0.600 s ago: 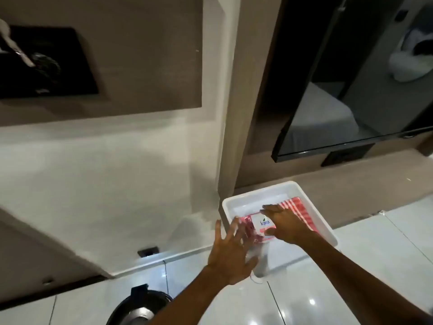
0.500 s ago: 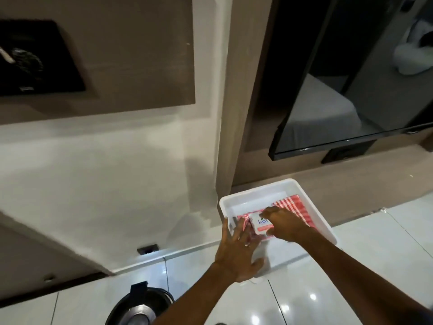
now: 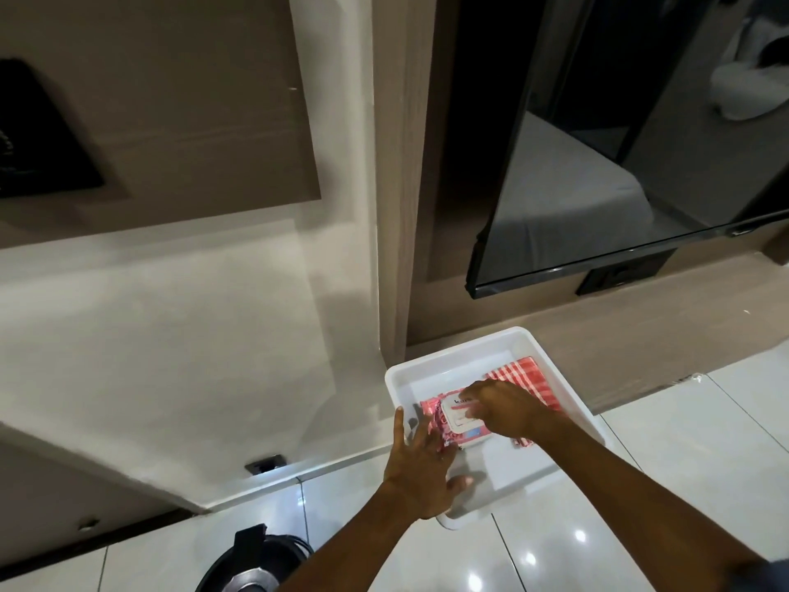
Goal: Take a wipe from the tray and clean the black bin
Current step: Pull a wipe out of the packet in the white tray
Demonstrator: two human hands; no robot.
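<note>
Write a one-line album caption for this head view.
Both hands work a wipe pack in a white tray on the floor; black bin waits nearby.

black bin [image 3: 252, 568] cut off — label [image 3: 463, 420] blurred

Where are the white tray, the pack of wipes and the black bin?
white tray [image 3: 555, 369]: head view, on its far right rim.
pack of wipes [image 3: 459, 425]: head view, on its white label.
black bin [image 3: 273, 553]: head view, on its dark rim.

Red wipe pack [image 3: 452, 425] lies flat in white tray [image 3: 563, 378].
</note>
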